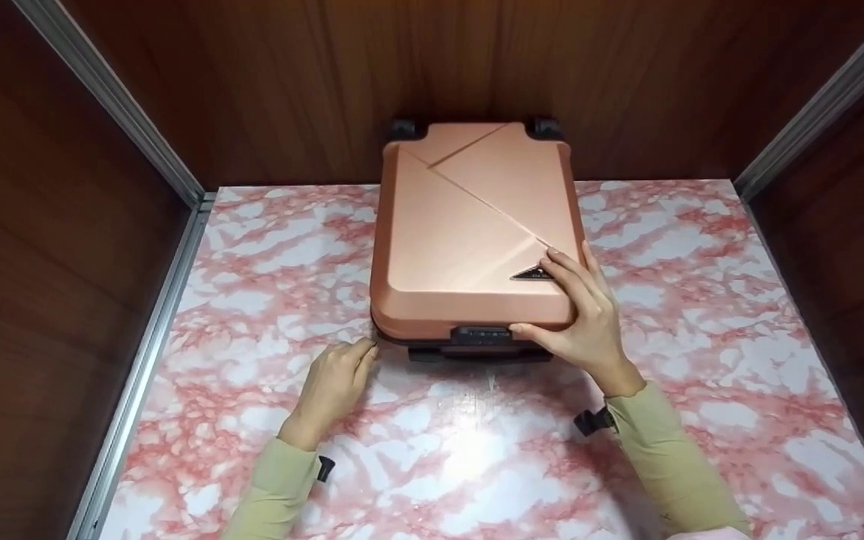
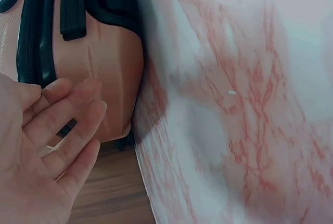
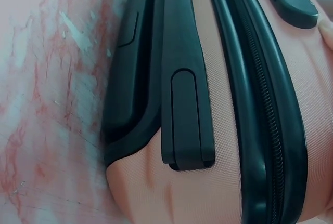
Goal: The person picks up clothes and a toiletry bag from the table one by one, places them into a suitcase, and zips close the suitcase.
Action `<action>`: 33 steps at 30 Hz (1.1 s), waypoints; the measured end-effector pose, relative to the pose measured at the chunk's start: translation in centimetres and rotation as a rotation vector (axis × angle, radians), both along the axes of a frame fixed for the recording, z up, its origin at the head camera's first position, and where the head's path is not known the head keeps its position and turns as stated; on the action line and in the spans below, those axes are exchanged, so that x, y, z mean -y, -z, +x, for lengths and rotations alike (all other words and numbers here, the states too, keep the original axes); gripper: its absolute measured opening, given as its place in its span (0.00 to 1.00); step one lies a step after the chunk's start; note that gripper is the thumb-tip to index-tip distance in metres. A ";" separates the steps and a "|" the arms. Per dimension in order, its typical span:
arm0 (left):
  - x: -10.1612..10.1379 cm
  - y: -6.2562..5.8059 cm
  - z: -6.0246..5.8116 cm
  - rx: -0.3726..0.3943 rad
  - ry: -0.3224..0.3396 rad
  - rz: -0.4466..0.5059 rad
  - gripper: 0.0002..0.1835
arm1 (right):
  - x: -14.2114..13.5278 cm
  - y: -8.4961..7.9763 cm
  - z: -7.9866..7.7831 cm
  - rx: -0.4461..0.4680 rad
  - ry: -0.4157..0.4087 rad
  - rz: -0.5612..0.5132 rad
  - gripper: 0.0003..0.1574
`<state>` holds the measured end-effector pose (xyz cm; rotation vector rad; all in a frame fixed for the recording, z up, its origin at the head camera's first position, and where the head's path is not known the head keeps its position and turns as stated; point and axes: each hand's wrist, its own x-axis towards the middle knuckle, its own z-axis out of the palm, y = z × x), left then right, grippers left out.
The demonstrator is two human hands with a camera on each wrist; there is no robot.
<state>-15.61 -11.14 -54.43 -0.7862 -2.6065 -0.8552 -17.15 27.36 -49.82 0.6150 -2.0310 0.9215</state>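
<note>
A rose-gold hard-shell suitcase [image 1: 469, 217] lies flat on the table, its wheels toward the back wall. At its front left corner my left hand [image 1: 333, 386] pinches a small zipper pull between thumb and forefinger, mostly hidden by the fingertips. The zipper [image 3: 268, 115] runs along a black band round the case. My right hand [image 1: 586, 315] rests on the front right corner, fingers spread over the lid by a triangular badge [image 1: 533, 274] and thumb beside the black combination lock [image 1: 481, 334]. A black carry handle [image 3: 184, 94] sits below the zipper band.
The table [image 1: 274, 285] has a red-and-white marbled top. Dark wood panels stand behind the case [image 1: 289, 90] and on both sides, with metal strips [image 1: 154, 300] at the corners and left edge. Black wheels [image 1: 404, 130] stick out near the back panel.
</note>
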 end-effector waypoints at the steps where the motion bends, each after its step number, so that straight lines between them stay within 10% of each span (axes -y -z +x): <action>1: 0.0 0.0 0.0 0.008 0.001 0.001 0.06 | 0.0 0.0 0.0 -0.001 0.003 -0.001 0.58; 18: -1.6 0.8 1.3 0.087 0.057 0.066 0.06 | 0.2 0.3 0.1 -0.005 0.022 -0.035 0.57; 33: -7.7 0.9 1.8 0.073 0.165 0.091 0.10 | 0.1 0.3 0.1 -0.005 0.033 -0.037 0.58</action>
